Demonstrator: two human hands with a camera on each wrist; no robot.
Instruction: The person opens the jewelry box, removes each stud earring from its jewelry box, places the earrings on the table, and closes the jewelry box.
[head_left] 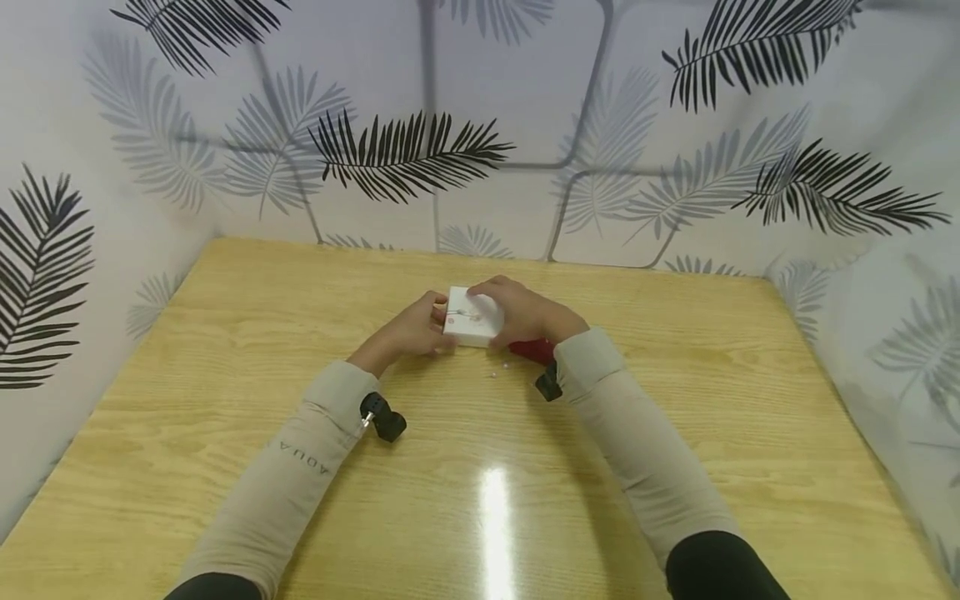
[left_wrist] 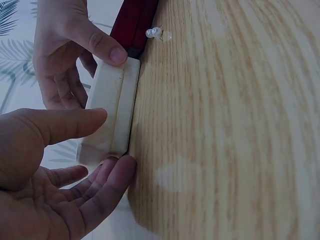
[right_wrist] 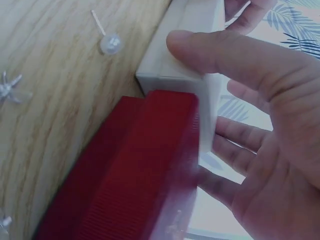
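Observation:
A small white box (head_left: 461, 323) with a fine printed design on its lid lies near the back of the table, between both hands. My right hand (head_left: 529, 312) grips its right end, thumb on the near side and fingers round the far side. At the opposite end, my left hand (head_left: 414, 327) holds the box, its thumb (left_wrist: 82, 124) against the side and fingertips curled at the end. A red box (right_wrist: 135, 175) with a ribbed surface sits right against the white one, partly under my right wrist in the head view.
A pearl stud earring (right_wrist: 110, 44) and a silvery earring with thin points (right_wrist: 9, 91) lie on the wood-grain table (head_left: 420, 500), just in front of the boxes. A patterned curtain (head_left: 495, 92) with leaf prints hangs along the back edge.

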